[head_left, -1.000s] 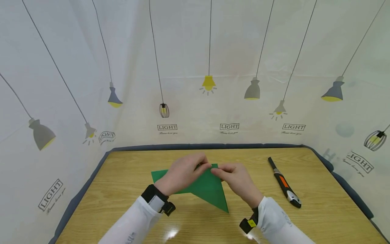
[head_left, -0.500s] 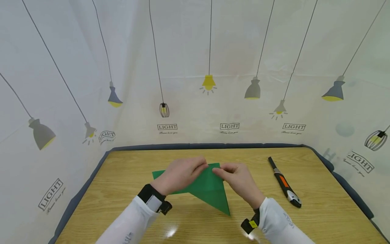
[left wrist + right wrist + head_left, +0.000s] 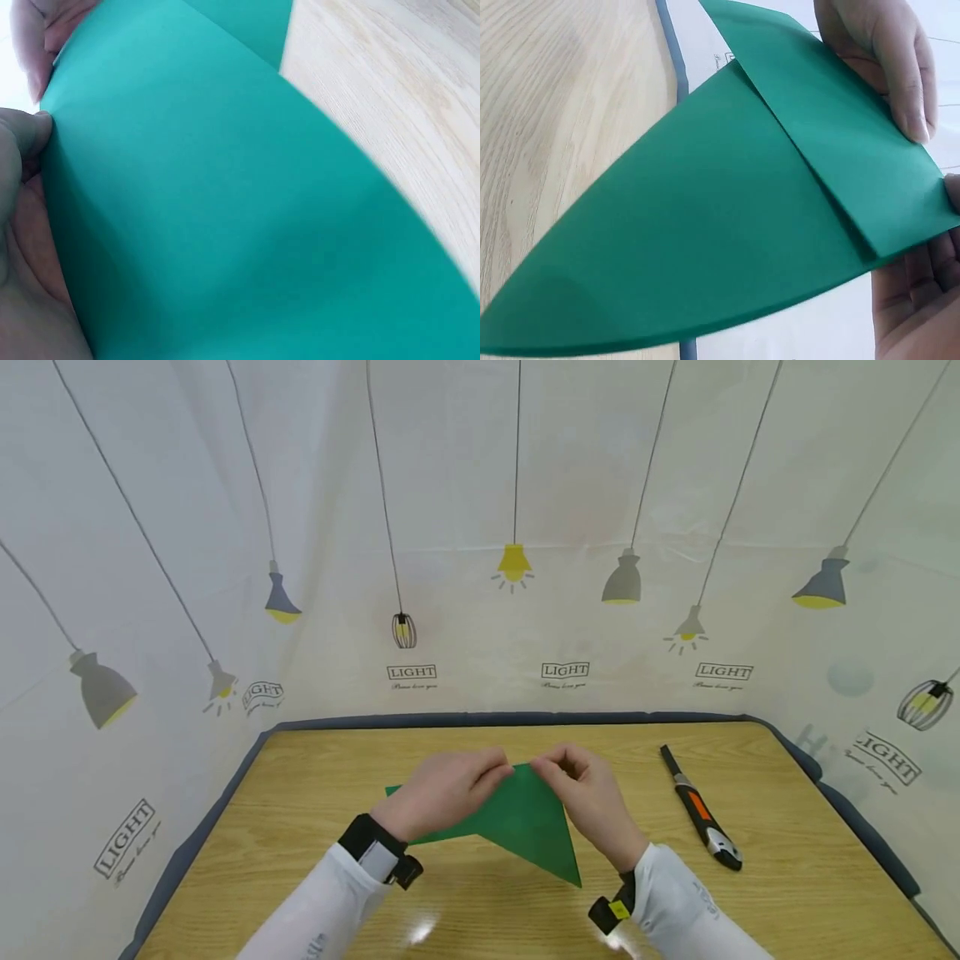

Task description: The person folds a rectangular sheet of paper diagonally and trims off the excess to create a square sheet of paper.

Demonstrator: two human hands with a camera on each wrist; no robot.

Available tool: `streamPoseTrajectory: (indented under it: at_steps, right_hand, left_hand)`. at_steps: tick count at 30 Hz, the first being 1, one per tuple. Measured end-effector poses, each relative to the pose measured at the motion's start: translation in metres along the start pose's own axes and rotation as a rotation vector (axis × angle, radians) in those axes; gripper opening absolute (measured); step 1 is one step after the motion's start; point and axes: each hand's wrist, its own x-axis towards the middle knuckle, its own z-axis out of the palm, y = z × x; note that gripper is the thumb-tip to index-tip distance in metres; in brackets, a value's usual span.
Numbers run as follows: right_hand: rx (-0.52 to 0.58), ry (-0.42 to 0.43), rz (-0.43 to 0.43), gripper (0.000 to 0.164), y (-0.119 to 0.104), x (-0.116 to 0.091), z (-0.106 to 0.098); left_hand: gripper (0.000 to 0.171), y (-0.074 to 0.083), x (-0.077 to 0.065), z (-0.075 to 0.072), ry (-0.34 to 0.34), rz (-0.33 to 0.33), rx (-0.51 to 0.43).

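A folded sheet of green paper (image 3: 517, 818) is held up off the table between both hands, one pointed corner hanging down toward the right. My left hand (image 3: 447, 791) pinches its upper edge near the middle, covering part of the left side. At the upper right corner my right hand (image 3: 592, 802) pinches the paper between thumb and fingers. In the right wrist view a folded flap of the green paper (image 3: 832, 127) lies over a larger layer. From the left wrist, the green paper (image 3: 225, 180) fills most of the view, with fingertips of both hands along its edge.
A utility knife (image 3: 701, 814) with a black, orange and silver handle lies on the right of the wooden table (image 3: 300, 860). Behind the table hangs a white curtain (image 3: 465, 485) printed with lamps. A dark blue border (image 3: 465, 721) runs along the table's edge.
My right hand has shifted its pinch to the top right corner of the paper. The hanging corner has swung slightly to the right. The left hand has hardly moved.
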Motion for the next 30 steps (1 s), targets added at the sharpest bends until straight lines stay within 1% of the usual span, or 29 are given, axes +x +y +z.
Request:
streamPoseTrajectory:
  at_steps: [3, 5, 8, 11, 16, 19, 22, 27, 30]
  right_hand:
    - [0.016, -0.002, 0.003, 0.03, 0.001, 0.001, -0.001]
    - [0.026, -0.034, 0.024, 0.03, 0.002, 0.001, -0.002]
    - [0.006, -0.079, 0.074, 0.032, 0.004, 0.001, -0.003]
    - [-0.028, -0.095, 0.105, 0.033, 0.005, 0.001, -0.004]
    - [-0.066, -0.047, 0.131, 0.035, 0.007, 0.001, -0.005]
    - [-0.073, -0.022, 0.141, 0.036, 0.008, 0.0, -0.007]
    - [-0.068, -0.019, 0.149, 0.036, 0.007, 0.001, -0.008]
    - [-0.055, 0.017, 0.184, 0.036, 0.006, 0.0, -0.011]
    - [-0.045, 0.015, 0.173, 0.036, 0.008, -0.001, -0.014]
  left_hand:
    - [0.025, -0.001, -0.002, -0.003, -0.009, -0.008, -0.016]
    - [0.025, -0.004, -0.002, -0.004, -0.011, -0.001, -0.012]
    - [0.024, -0.006, -0.004, -0.004, -0.005, 0.0, -0.009]
    - [0.024, -0.008, -0.005, -0.004, -0.003, -0.012, -0.005]
    - [0.023, -0.013, -0.007, -0.004, -0.024, -0.052, -0.022]
    - [0.023, -0.016, -0.008, -0.003, -0.029, -0.057, -0.018]
    - [0.022, -0.017, -0.008, -0.004, -0.024, -0.044, -0.009]
    - [0.02, -0.022, -0.012, -0.003, -0.02, -0.066, -0.014]
    - [0.022, -0.025, -0.014, -0.004, -0.02, -0.07, -0.013]
